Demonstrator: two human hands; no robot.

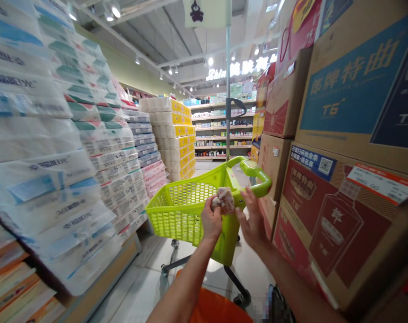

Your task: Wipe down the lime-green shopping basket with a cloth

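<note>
A crumpled, pale pinkish cloth (225, 200) is bunched in my left hand (212, 220), whose fingers are closed round it. The cloth is in front of the near side of a lime-green shopping cart (180, 220), close to its handle (262, 185). My right hand (253, 220) is just right of the cloth with its fingers apart, by the cart's end below the handle. Whether its fingertips touch the cart I cannot tell. No goods show through the mesh of the basket.
Tall stacks of wrapped tissue packs (49, 166) line the left. Brown and red cartons (325, 215) are piled close on the right. A metal pole (228, 89) with a sign rises behind the cart. Stocked shelves (220, 130) stand farther back, beyond the tiled floor (136, 278).
</note>
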